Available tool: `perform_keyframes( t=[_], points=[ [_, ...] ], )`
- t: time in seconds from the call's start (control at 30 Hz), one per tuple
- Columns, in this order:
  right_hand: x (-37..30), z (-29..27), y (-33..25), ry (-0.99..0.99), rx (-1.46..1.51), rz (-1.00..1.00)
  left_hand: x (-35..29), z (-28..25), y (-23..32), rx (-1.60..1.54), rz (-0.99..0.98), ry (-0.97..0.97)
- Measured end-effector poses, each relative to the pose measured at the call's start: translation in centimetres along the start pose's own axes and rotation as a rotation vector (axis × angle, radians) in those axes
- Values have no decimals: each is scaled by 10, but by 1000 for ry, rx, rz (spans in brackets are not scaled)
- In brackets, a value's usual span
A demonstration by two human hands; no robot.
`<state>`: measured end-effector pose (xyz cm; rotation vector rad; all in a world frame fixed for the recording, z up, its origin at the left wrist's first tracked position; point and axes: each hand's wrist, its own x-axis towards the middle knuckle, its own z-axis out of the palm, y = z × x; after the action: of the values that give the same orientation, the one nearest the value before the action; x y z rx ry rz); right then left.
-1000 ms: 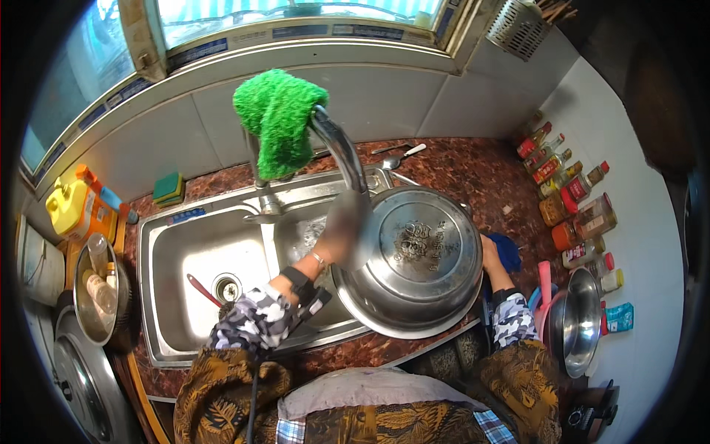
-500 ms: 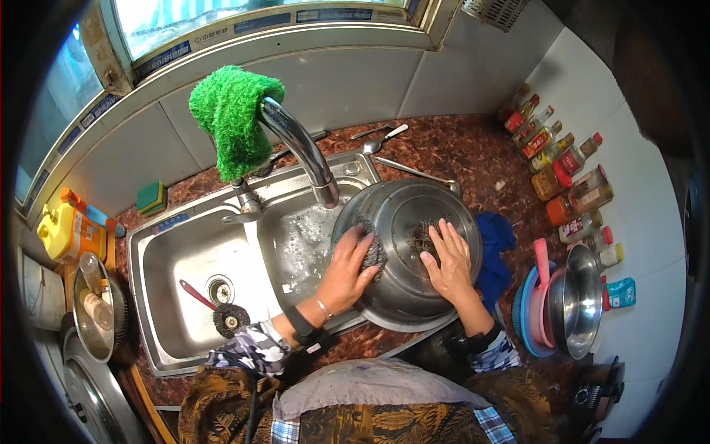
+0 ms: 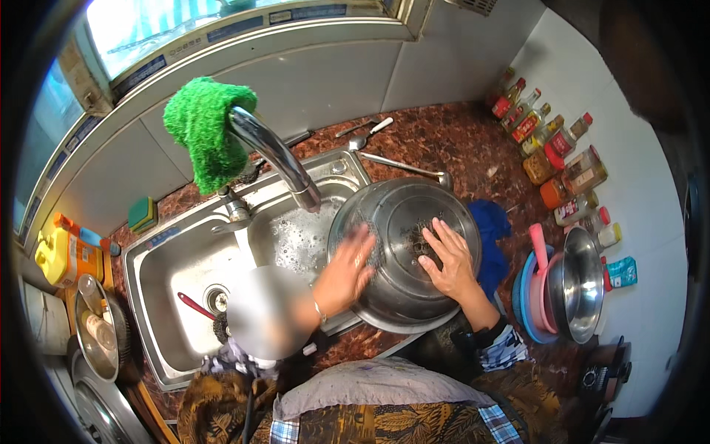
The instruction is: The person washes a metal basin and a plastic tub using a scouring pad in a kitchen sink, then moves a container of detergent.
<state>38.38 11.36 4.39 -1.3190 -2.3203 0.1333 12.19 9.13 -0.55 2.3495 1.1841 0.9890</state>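
Observation:
A large steel pot (image 3: pixel 403 222) lies bottom-up over the right basin of the steel sink (image 3: pixel 166 259). My left hand (image 3: pixel 346 270) presses flat on the pot's left side with fingers spread. My right hand (image 3: pixel 447 259) rests flat on its dark, scorched bottom, fingers apart. Neither hand grips anything. The curved tap (image 3: pixel 277 159) reaches over the pot's upper left edge, and a green scrubbing cloth (image 3: pixel 207 129) hangs on it.
The left basin holds a red-handled utensil (image 3: pixel 194 305) and a dark scrubber (image 3: pixel 220 325). A blue cloth (image 3: pixel 489 237), stacked plates with a steel bowl (image 3: pixel 577 285), and several spice bottles (image 3: pixel 551 152) stand right. Spoons (image 3: pixel 366 137) lie behind the sink; pans (image 3: pixel 100 337) sit left.
The pot was tilted with its inside facing up; it has turned over and come down onto the sink. Both hands now lie flat on its underside, and my view has shifted right.

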Motion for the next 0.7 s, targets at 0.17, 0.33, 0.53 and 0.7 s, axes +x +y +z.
perform_keyframes(
  t=[0.17,0.33,0.53,0.7],
  points=[
    [-1,1,-1,-11,-2,-11,29,4,-9,30,-8,51],
    [-3,3,3,8,6,2,134,24,-64,-118,-145,39],
    [-11,-5,6,-24,33,-5,75,9,-54,-130,43,-5],
    [-16,-5,9,-6,75,-31,24,-18,-6,-66,119,-223]
  ],
)
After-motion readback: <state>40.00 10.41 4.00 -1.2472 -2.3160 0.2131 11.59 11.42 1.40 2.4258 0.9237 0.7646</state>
